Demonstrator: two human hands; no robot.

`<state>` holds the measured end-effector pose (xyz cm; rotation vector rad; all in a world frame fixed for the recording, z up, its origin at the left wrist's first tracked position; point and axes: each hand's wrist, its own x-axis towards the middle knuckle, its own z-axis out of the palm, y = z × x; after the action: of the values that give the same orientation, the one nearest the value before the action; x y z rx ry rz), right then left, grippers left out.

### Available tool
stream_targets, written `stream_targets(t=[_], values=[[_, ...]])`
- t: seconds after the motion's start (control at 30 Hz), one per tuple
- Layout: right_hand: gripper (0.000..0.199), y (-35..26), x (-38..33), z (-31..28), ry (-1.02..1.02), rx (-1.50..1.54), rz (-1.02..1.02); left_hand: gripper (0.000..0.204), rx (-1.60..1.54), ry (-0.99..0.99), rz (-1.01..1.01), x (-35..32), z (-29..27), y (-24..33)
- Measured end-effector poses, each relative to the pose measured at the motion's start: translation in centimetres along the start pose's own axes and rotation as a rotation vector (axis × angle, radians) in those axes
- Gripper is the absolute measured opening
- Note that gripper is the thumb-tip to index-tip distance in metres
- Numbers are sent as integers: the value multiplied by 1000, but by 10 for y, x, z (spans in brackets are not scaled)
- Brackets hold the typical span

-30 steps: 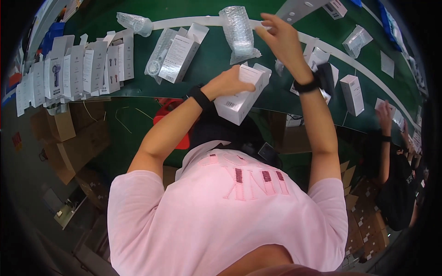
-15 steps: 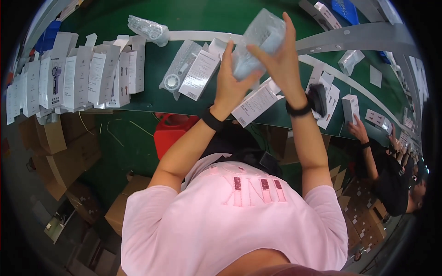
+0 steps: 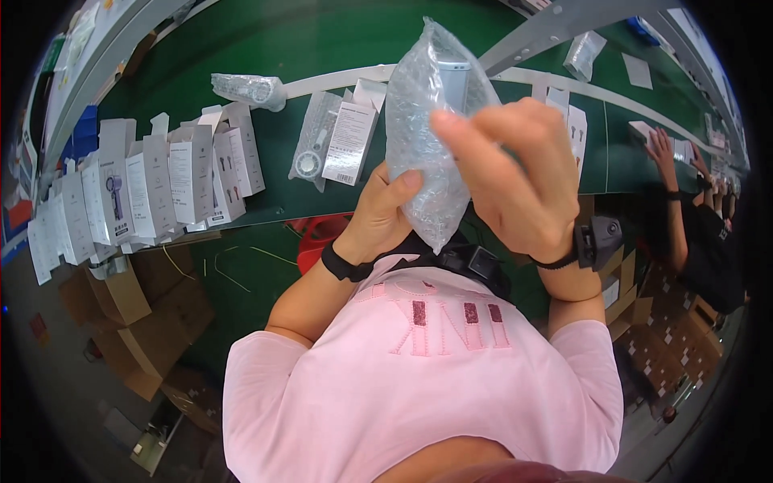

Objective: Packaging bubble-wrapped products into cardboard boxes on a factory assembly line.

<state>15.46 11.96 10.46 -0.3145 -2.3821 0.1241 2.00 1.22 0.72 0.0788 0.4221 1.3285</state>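
Note:
My left hand [image 3: 385, 205] grips a clear bubble-wrap bag [image 3: 417, 149] by its left side, thumb pressed on the plastic. The bag stands tall before me, narrowing toward its lower end. Through the plastic near its top shows a light blue, rounded item [image 3: 454, 87], its kind unclear. My right hand [image 3: 523, 173] is raised in front of the bag's right side, fingers bent and smeared by motion. Whether it pinches the plastic, I cannot tell. Left of the bag lie a white printed carton [image 3: 348, 143] with a raised flap and another bubble-wrapped device [image 3: 312, 153] with a round grille.
Several open white cartons [image 3: 149, 189] stand in a row at the table's left. A wrapped item [image 3: 248, 90] lies beyond them on the green table [image 3: 338, 32]. A grey metal bar [image 3: 555, 32] crosses the far right. At right, a co-worker's hand [image 3: 662, 153] touches a carton.
The wrapped bag has come nearer and turned upright. My left hand has lowered with it; my right hand has dropped from the top and curled. The view has shifted, so the cartons appear moved.

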Motion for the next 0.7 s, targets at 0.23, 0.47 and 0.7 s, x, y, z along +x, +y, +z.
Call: stream_targets(t=[0.23,0.47,0.7], values=[[68,8,-98,3,263,983,1391,54,1392,-102,224,15,-6,-39],[38,64,-255,-55,665,1002,1669,53,1889,388,-284,171,-97,-56],[30,128,-232,-23,1083,1123,1400,40,1817,310,-108,172,-128,-86]])
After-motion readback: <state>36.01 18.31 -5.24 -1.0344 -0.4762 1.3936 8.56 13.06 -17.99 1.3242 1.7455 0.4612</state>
